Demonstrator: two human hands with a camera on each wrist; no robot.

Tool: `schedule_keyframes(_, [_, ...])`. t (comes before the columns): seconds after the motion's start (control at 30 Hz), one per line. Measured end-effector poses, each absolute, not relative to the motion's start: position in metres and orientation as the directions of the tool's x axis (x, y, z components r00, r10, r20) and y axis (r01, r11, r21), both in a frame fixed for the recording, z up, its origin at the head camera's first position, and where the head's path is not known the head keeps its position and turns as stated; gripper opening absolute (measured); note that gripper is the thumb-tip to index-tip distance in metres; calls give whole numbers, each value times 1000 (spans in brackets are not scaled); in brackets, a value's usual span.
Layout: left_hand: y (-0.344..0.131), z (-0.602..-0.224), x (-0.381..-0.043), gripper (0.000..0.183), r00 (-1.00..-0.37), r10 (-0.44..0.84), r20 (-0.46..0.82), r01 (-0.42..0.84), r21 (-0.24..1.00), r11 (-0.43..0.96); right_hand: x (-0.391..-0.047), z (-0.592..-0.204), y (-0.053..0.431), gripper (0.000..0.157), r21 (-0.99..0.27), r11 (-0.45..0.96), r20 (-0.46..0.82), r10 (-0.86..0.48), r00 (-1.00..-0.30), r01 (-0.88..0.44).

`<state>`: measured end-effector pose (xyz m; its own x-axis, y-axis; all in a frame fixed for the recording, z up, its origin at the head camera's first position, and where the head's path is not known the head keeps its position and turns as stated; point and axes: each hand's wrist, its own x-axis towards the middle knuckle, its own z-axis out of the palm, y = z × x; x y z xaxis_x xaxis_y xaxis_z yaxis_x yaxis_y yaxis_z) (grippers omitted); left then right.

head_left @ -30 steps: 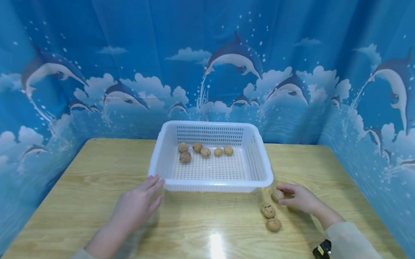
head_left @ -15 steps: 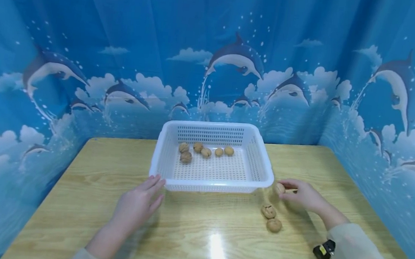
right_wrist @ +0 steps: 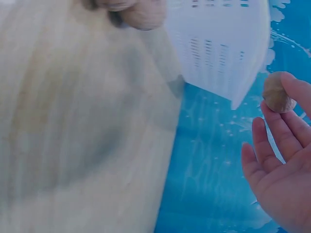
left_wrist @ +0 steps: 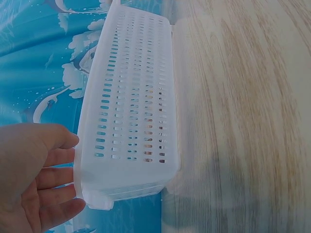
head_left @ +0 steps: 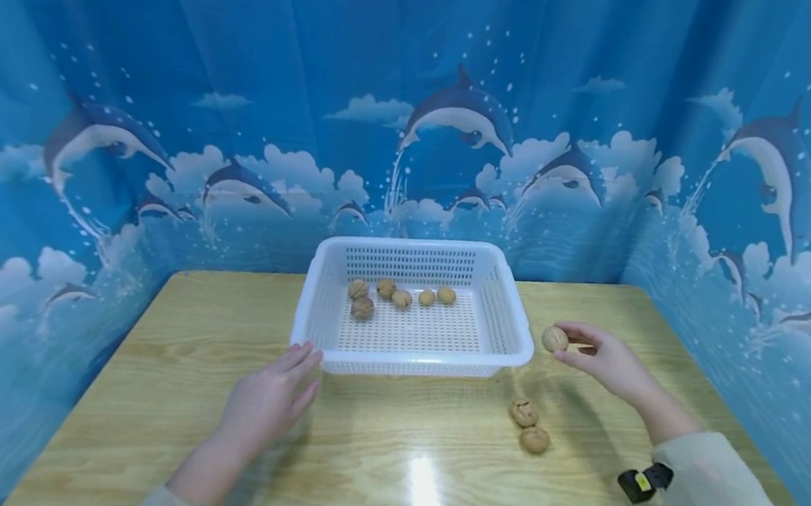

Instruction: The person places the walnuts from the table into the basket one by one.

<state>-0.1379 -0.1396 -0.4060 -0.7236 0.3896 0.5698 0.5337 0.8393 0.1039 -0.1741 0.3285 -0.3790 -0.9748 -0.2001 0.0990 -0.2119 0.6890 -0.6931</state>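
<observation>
Pinching one walnut (head_left: 554,339) above the bench (head_left: 222,325), the right hand (head_left: 604,360) hung near the white basket (head_left: 410,359), off its right side; two loose walnuts (head_left: 524,413) lay closer. Left hand (head_left: 263,398) touched the basket's near-left corner, grip released.

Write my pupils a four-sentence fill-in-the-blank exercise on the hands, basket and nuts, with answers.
1. The right hand pinches exactly ____ walnut.
2. Inside the basket lie ____ nuts.
3. On the table lie ____ loose walnuts.
4. The basket near the left hand is coloured ____.

Missing words: one; six; two; white.
</observation>
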Motion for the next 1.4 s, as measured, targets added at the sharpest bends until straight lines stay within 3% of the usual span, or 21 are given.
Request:
schedule_keyframes(0.57, [-140, -407, -138, 43, -716, 390, 579, 544, 113, 832, -188, -338, 303, 59, -696, 680, 89, -237, -967, -231])
schedule_keyframes(1.4, [-141, -407, -138, 43, -730, 381, 568, 531, 119, 839, -247, -327, 253, 64, -753, 625, -19, -334, -942, -206])
